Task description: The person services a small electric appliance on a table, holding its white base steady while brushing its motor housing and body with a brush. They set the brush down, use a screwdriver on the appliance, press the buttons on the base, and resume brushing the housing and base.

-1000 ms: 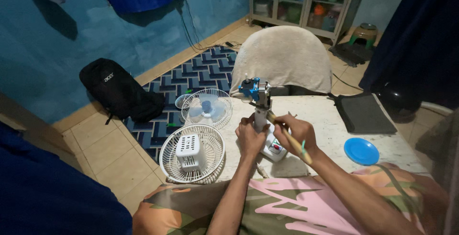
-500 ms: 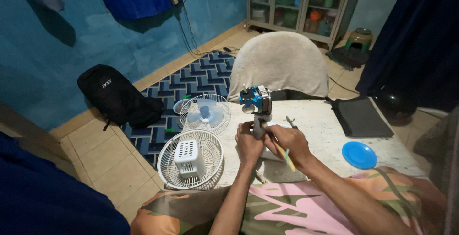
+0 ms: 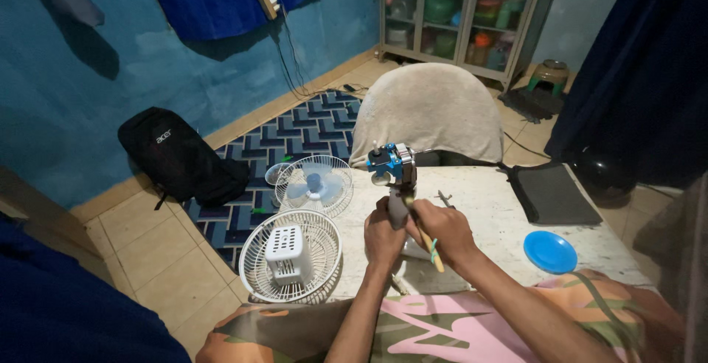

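Over the table [image 3: 509, 215], left hand [image 3: 383, 234] clamps the fan motor's neck [image 3: 397, 204], right hand [image 3: 439, 234] clamped on a screwdriver [image 3: 428, 241]

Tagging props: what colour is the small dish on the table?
Blue; the dish shows clearly in the head view.

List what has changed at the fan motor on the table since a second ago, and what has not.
The right hand, with its yellow-handled tool, closed in beside the left hand on the fan stand; the tool now points down toward the person. The left hand kept its grip. The motor, grille and blue lid stayed put.
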### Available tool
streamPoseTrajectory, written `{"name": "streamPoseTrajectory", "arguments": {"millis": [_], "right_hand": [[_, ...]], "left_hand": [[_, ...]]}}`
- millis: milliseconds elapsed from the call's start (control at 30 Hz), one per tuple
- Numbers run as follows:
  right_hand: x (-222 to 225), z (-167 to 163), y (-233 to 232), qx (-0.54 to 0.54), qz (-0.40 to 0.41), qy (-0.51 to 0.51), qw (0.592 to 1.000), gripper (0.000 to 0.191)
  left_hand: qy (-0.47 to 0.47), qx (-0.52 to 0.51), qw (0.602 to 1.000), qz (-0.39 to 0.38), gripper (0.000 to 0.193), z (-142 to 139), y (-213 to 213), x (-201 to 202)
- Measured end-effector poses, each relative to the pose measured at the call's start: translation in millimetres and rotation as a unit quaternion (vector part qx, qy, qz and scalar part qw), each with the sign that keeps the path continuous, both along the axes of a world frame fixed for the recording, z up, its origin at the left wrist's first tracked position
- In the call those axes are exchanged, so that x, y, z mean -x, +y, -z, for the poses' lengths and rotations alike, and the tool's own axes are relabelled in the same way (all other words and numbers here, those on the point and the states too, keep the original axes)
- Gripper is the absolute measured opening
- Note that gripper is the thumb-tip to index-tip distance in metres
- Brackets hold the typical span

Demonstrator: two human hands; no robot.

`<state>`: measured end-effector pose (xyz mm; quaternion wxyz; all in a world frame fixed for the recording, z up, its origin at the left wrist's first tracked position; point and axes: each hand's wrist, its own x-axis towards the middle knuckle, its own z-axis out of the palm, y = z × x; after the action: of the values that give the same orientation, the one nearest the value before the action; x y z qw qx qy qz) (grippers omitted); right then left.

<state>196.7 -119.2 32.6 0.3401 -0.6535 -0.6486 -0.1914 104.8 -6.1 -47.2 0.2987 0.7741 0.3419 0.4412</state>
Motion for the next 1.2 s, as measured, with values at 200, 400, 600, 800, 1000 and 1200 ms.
{"name": "streamPoseTrajectory", "arguments": {"millis": [200,400,600,800,1000,1200], "right_hand": [[8.6,-7.3,-4.5,-0.041,-0.025,0.009,0.999,0.020],[10.5,-6.3,-2.5,-0.079,-0.011,-0.007,0.997,0.021],[2.5,14.7,5.1,0.020,-0.004,-0.023,1.000,0.027],[3.8,11.2,0.8,0.012,-0.035,0.013,0.999,0.027],[7.1,-6.5,-3.7,-0.097,-0.026,0.013,0.995,0.021],[3.4,1.8,0.6,-0.022,0.037,-0.003,0.999,0.021]], "left_hand": [[0.000,0.015,1.000,0.025,0.034,-8.2,-3.0,3.1],[0.001,0.003,1.000,0.027,0.033,-17.2,-7.1,7.3],[0.021,0.017,0.999,0.031,0.023,-18.4,-5.1,8.4],[0.000,-0.002,0.999,0.040,0.024,-17.0,-7.1,10.4],[-0.017,-0.024,0.999,0.029,0.034,-15.4,-8.4,8.1],[-0.009,-0.028,0.999,0.020,0.037,-10.9,-8.0,7.3]]}}
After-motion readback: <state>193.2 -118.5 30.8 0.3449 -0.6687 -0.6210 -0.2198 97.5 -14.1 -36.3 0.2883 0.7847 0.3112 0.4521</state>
